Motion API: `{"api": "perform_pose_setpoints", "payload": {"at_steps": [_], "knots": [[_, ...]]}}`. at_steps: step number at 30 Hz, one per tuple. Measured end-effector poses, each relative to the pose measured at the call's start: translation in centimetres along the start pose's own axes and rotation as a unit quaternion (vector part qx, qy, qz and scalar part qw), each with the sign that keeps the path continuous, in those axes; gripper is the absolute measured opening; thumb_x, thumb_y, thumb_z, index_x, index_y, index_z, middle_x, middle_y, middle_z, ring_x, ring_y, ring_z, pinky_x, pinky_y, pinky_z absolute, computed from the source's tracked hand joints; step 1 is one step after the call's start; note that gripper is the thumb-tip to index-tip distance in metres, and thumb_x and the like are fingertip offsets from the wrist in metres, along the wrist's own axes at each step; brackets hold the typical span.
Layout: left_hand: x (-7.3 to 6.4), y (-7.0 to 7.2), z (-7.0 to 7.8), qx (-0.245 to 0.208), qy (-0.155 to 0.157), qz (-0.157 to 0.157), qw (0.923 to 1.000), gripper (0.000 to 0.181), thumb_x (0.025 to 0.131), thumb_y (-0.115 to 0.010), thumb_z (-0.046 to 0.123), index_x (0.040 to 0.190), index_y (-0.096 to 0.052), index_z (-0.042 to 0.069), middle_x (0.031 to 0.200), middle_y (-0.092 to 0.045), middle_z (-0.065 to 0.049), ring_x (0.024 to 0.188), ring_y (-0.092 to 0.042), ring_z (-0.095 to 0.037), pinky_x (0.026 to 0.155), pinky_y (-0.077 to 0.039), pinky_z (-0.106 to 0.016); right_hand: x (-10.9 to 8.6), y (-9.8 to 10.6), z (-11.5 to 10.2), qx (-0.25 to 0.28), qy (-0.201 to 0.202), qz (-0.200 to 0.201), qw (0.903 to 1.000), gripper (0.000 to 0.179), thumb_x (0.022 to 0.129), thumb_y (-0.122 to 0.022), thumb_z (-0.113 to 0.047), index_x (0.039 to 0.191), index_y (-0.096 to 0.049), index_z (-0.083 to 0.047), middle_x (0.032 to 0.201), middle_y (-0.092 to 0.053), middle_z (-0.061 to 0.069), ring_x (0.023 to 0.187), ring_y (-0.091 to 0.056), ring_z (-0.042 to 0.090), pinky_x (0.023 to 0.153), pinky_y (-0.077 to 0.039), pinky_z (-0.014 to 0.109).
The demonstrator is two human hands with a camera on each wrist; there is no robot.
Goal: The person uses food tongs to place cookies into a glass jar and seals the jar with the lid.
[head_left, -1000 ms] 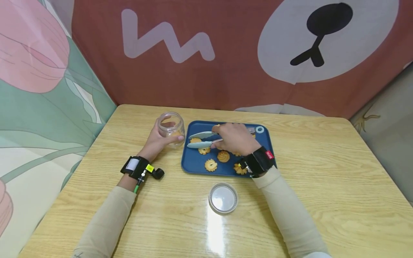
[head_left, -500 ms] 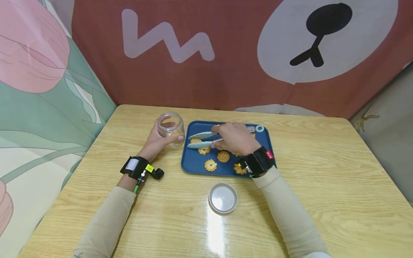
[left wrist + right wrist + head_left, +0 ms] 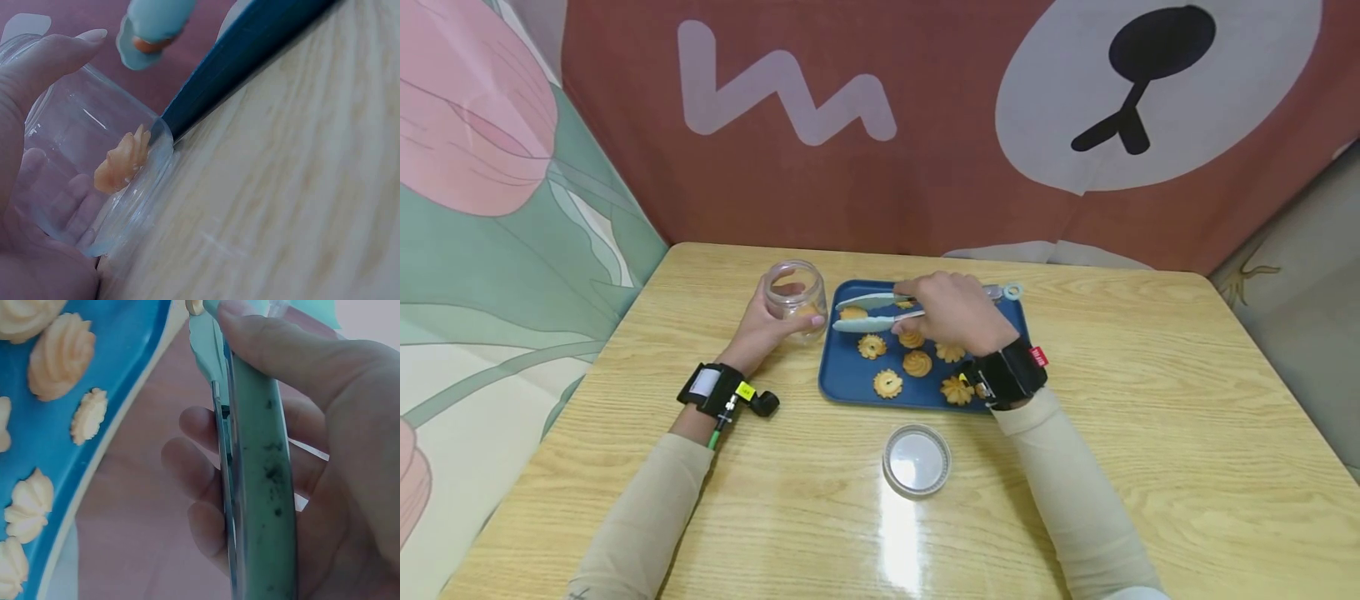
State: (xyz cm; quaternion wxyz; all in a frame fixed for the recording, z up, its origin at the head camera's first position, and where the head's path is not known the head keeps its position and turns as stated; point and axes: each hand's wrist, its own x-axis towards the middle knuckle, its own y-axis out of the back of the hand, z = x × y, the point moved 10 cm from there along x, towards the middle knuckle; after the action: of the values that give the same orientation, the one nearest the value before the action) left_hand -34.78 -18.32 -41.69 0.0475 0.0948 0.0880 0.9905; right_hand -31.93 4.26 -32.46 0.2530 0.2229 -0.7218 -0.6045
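Observation:
My left hand [image 3: 762, 335] grips a clear jar [image 3: 817, 292] standing on the table at the tray's left side. Inside the jar lies one ridged cookie [image 3: 122, 162], plain in the left wrist view. My right hand [image 3: 961, 315] holds light-blue-tipped tongs [image 3: 863, 324] above the tray, tips pointing left towards the jar. A cookie [image 3: 152, 45] shows between the tong tips, mostly covered by them. In the right wrist view, thumb and fingers wrap the tong arms [image 3: 262, 481]. Below, several piped cookies [image 3: 917, 363] lie on a blue tray [image 3: 846, 383].
A round lid [image 3: 917, 461] lies on the wooden table [image 3: 775, 508] in front of the tray. Behind the table stands a brown printed backdrop [image 3: 925, 200]. A band with a small camera [image 3: 765, 403] sits on the left wrist.
My right hand has risen slightly with the tongs, and their ring end has moved right, past the tray's rim. The tong tips are nearer each other. My left hand and the jar stay put.

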Motion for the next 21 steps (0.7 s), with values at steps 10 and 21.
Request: {"api": "perform_pose_setpoints", "payload": {"at_steps": [10, 21], "knots": [[-0.3, 0.4, 0.0, -0.01, 0.001, 0.007, 0.9999, 0.086, 0.068, -0.086, 0.024, 0.136, -0.034, 0.036, 0.134, -0.046, -0.016, 0.117, -0.045, -0.02, 0.1, -0.034, -0.051, 0.0, 2.0, -1.2, -0.007, 0.027, 0.044, 0.9987, 0.058, 0.078, -0.071, -0.05, 0.125, -0.06, -0.017, 0.106, -0.069, 0.002, 0.076, -0.058, 0.012, 0.053, -0.05, 0.033], [-0.3, -0.6, 0.2, -0.019, -0.005, 0.001, 0.9998, 0.086, 0.067, -0.086, 0.021, 0.135, -0.036, 0.035, 0.13, -0.047, -0.013, 0.116, -0.046, -0.019, 0.098, -0.034, -0.051, -0.7, 5.8, -1.9, -0.013, 0.053, 0.119, 0.9915, 0.058, 0.077, -0.071, -0.052, 0.119, -0.063, -0.014, 0.103, -0.068, 0.004, 0.08, -0.056, 0.014, 0.061, -0.05, 0.033]]}}
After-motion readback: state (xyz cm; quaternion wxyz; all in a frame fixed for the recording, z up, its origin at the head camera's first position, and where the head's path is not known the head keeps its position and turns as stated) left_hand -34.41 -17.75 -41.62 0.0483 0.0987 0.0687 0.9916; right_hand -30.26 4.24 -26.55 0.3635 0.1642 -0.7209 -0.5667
